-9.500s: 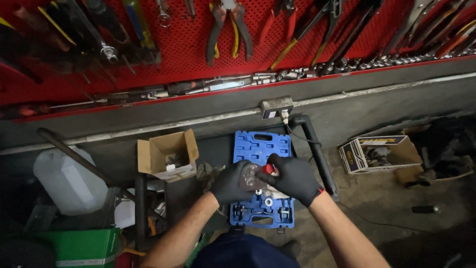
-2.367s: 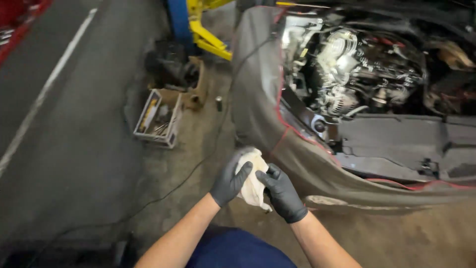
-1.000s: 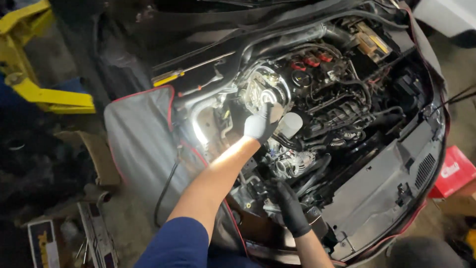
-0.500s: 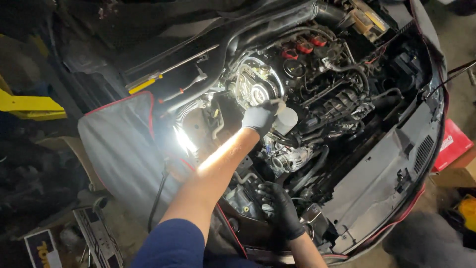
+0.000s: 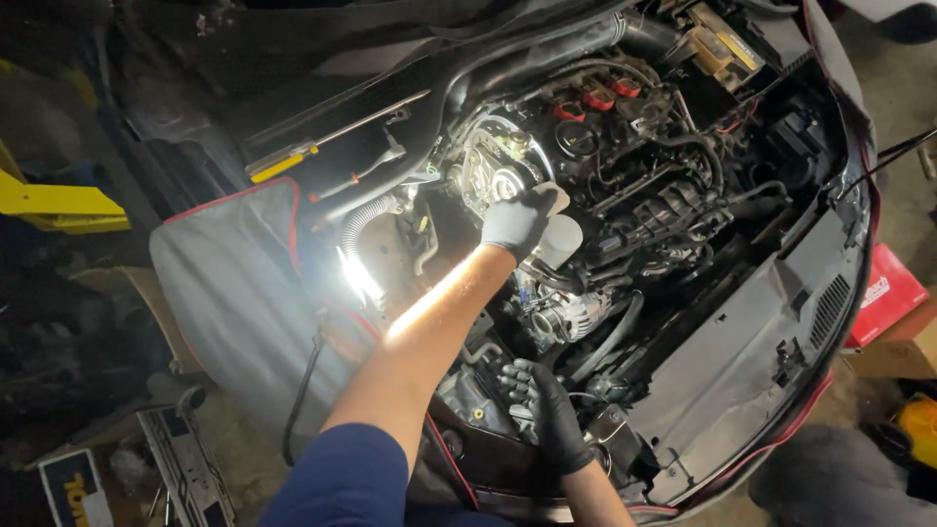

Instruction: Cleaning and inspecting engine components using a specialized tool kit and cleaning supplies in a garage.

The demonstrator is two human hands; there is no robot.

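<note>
a white rag (image 5: 558, 237), judged soft, light and best bunched in the palm, is pressed by the closed gloved left hand (image 5: 514, 221) against the engine's timing end (image 5: 493, 168); at 6 o'clock the right hand (image 5: 543, 402) rests spread, holding nothing.

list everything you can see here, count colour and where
engine: one, dark metal and hoses, open bay centre
ignition coils: three, red, top of engine
white cloth: one, under left hand at engine front
work light: one, bright white, left edge of bay
fender cover: one, grey with red trim, left of bay
screwdriver: one, yellow handle, on cowl upper left
red box: one, floor at right
left hand: black glove, pressing cloth on engine
right hand: black glove, resting low in bay
</note>
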